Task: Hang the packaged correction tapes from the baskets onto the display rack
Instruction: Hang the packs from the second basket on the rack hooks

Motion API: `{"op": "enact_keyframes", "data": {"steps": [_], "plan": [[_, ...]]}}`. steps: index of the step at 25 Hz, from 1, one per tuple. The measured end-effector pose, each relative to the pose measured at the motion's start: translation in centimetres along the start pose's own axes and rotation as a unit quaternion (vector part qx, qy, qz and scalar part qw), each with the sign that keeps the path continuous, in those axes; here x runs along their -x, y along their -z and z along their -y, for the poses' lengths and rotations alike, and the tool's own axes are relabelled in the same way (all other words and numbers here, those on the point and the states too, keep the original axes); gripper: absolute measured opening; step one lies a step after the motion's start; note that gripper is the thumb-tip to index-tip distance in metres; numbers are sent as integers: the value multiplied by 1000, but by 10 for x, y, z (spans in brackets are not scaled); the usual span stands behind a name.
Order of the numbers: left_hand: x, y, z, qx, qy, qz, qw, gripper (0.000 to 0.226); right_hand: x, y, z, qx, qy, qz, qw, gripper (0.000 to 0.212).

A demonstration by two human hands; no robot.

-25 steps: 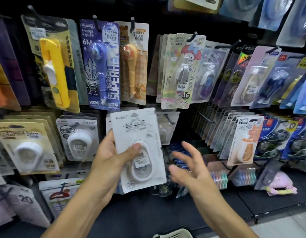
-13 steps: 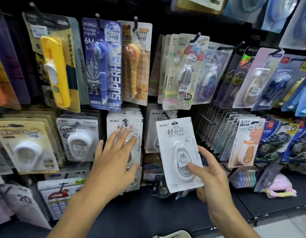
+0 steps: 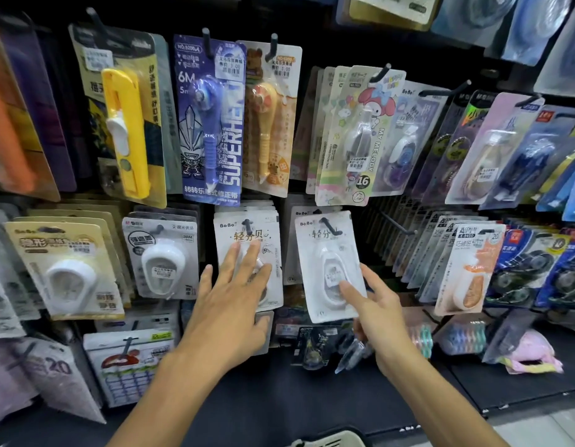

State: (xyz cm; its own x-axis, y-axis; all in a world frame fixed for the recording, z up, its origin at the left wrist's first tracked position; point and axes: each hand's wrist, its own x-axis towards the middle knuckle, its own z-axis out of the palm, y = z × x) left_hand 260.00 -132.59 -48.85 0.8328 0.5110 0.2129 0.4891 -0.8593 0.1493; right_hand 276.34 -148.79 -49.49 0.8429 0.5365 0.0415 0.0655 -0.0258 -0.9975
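The right hand has just slid its white pack onto the hook, fingers pinching it (nearly hung); the left hand presses flat, fingers spread.

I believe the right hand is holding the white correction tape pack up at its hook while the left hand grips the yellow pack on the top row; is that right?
Not quite. The head view shows the left hand resting open on the white pack in the lower row, not gripping the yellow pack. The right hand does hold the white correction tape pack at its hook.
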Motion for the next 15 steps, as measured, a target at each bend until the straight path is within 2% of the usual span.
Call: {"op": "enact_keyframes", "data": {"steps": [2, 6, 9, 13, 15], "plan": [[1, -1, 0, 0, -3, -2, 1000, 81, -35, -19, -4, 27, -14, -9, 999, 38], [2, -4, 10, -12, -13, 1, 1000, 81, -106, -57, -3, 28, -40, -44, 998, 65], [-2, -6, 16, -18, -30, -4, 999, 83, -136, -74, -10, 45, -60, -47, 996, 70], [2, -8, 19, -10, -60, -37, 998, 78, -114, -73, -32, 133, -40, -21, 990, 75], [16, -12, 21, -1, -66, -87, 994, 72, -73, -57, -47, 176, 7, -65, 982, 64]]}}
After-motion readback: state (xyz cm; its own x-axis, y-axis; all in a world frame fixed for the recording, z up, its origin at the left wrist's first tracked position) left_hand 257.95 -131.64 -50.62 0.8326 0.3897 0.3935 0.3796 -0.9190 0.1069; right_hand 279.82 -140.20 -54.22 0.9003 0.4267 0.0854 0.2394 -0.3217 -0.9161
